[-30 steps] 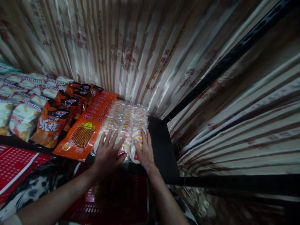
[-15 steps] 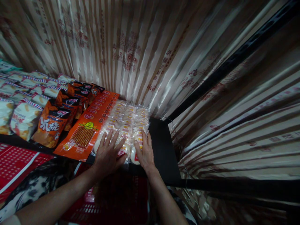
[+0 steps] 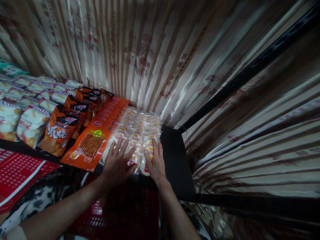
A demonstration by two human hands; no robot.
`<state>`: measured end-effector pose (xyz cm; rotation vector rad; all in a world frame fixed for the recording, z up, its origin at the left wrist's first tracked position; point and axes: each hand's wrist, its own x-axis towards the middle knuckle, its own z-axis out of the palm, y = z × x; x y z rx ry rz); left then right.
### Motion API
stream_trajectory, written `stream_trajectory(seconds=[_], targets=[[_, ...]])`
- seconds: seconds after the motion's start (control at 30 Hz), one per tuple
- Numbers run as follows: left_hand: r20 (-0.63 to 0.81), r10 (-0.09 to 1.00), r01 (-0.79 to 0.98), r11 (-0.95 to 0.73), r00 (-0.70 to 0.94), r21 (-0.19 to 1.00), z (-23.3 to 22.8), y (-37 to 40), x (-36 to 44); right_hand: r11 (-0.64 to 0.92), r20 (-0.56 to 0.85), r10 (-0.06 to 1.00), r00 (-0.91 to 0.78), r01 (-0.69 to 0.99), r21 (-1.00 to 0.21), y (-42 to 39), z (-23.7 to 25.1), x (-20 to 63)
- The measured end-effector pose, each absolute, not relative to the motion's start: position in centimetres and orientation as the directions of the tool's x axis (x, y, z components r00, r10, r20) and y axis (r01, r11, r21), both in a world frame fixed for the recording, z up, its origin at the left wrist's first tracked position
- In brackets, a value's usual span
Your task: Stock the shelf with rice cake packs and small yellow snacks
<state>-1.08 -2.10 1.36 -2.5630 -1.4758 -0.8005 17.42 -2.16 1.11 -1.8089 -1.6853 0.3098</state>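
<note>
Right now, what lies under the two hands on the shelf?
Both the left hand and right hand rest flat on clear packs of round white cakes. The cakes beneath the palms are covered.

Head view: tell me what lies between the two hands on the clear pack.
Only the clear pack of round white cakes shows in the narrow gap between left hand and right hand.

Snack packs lined up along the shelf

Rice cracker packs under both hands, flat stick-snack packs at their 9 o'clock, chip bags further that way, curtain at 12.
</note>
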Motion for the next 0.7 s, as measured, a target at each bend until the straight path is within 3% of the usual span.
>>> stream_trajectory(seconds=[0.7], targets=[[0.471,0.791,0.824,-0.528,0.390,0.204,1.76,-2.48,-0.92,0.024,0.280,0.942,0.186,0.794,-0.608,-2.47,0.99,17.84]])
